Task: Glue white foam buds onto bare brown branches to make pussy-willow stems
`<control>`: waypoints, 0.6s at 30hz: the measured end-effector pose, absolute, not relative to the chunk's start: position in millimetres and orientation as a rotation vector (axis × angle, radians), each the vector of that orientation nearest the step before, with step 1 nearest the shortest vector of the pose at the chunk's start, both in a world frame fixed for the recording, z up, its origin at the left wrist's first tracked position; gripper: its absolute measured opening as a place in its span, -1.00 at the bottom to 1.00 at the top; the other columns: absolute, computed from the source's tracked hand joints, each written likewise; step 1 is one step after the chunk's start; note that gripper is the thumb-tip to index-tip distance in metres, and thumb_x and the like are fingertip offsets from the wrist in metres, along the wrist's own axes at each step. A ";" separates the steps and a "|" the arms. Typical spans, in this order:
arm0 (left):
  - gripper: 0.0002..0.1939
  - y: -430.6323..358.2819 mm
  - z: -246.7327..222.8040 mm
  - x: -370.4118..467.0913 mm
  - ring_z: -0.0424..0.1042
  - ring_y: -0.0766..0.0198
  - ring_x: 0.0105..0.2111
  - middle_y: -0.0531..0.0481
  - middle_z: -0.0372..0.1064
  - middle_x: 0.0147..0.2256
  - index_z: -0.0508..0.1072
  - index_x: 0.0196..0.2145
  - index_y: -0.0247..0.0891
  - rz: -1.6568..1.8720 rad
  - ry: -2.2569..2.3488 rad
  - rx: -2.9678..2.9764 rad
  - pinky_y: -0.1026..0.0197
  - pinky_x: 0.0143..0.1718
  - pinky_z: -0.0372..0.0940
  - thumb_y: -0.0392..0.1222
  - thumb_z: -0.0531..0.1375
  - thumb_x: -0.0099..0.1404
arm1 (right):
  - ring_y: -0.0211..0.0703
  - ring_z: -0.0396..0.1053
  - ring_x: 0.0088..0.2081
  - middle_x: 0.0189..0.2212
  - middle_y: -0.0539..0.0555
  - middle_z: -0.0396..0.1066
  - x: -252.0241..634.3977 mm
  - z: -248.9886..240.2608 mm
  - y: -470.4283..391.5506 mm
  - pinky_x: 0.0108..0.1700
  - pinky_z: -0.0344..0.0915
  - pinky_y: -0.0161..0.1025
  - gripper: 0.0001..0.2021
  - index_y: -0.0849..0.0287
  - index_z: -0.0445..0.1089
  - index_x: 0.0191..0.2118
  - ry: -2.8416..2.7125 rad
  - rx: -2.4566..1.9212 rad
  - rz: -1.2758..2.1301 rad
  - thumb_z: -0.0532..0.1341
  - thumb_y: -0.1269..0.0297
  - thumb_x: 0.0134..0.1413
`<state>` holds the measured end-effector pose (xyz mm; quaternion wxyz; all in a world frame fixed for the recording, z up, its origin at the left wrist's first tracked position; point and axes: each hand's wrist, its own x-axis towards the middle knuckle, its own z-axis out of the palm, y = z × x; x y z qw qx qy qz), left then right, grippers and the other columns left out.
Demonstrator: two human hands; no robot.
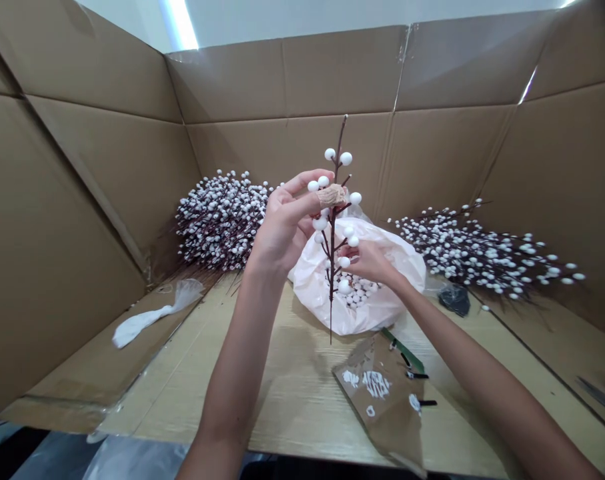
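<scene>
An artificial berry branch (333, 247), a dark brown stem with white berries on short twigs, stands upright in front of me. My left hand (295, 217) is closed on its upper part, with a beige wrap around the thumb. Just right of the stem, my right hand (366, 260) has its fingers drawn together by the lower berries. Those berries partly cover the fingertips, so what they pinch cannot be made out. Behind and below the branch lies an open pale plastic bag (312, 287) with many loose white berries (359, 293) inside.
Large heaps of berry branches lie at the left (222, 220) and right (482, 250). In front sits a brown cardboard piece (392, 427) with white smears and black strips. A white plastic wrap (145, 325), dark lump (453, 300) and scissors (599, 397) lie around. Cardboard walls (292, 143) surround the table.
</scene>
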<state>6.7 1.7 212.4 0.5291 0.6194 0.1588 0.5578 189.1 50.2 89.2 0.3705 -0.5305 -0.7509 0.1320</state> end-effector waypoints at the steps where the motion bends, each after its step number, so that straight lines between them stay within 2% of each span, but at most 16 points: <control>1: -0.71 1.9 212.4 6.3 0.54 0.20 -0.30 0.01 0.47 -0.42 0.43 -0.26 -0.28 1.334 0.381 1.491 0.29 -0.36 0.42 -0.25 0.29 -0.01 | -0.17 0.40 -0.34 -0.36 0.09 0.44 189.4 97.6 44.8 -0.31 0.33 -0.27 -0.84 0.24 0.33 -0.30 -1.912 -1.296 0.398 0.23 0.33 -0.07; 5: -0.74 3.9 210.4 7.0 0.53 0.24 -0.35 0.02 0.48 -0.42 0.44 -0.28 -0.27 1.349 0.410 1.550 0.29 -0.38 0.41 -0.24 0.28 -0.01 | -0.20 0.43 -0.40 -0.39 0.05 0.47 192.4 133.9 13.5 -0.37 0.41 -0.25 -0.71 0.21 0.38 -0.23 -1.734 -0.948 0.752 0.36 0.23 -0.11; 10: -0.76 2.9 207.1 12.8 0.52 0.25 -0.38 0.03 0.47 -0.44 0.43 -0.32 -0.25 1.317 0.446 1.623 0.25 -0.38 0.39 -0.25 0.26 -0.02 | -0.19 0.48 -0.34 -0.35 0.05 0.51 200.7 166.2 -23.3 -0.24 0.46 -0.20 -0.76 0.15 0.54 -0.31 -1.503 -0.712 0.768 0.45 0.30 -0.22; 16: -0.80 -5.2 206.8 20.5 0.48 0.28 -0.41 0.04 0.42 -0.47 0.43 -0.38 -0.27 1.293 0.434 1.618 0.23 -0.36 0.37 -0.31 0.26 -0.06 | -0.28 0.43 -0.41 -0.39 -0.03 0.47 200.2 181.9 -43.4 -0.24 0.45 -0.21 -0.77 0.04 0.52 -0.21 -1.348 -0.564 0.741 0.38 0.21 -0.06; 18: -0.79 -7.3 206.4 22.8 0.49 0.28 -0.40 0.05 0.41 -0.48 0.43 -0.38 -0.27 1.279 0.429 1.629 0.23 -0.36 0.37 -0.31 0.27 -0.06 | -0.29 0.42 -0.40 -0.41 -0.04 0.45 195.8 183.4 -46.3 -0.23 0.45 -0.23 -0.81 0.06 0.50 -0.24 -1.318 -0.549 0.736 0.37 0.22 -0.04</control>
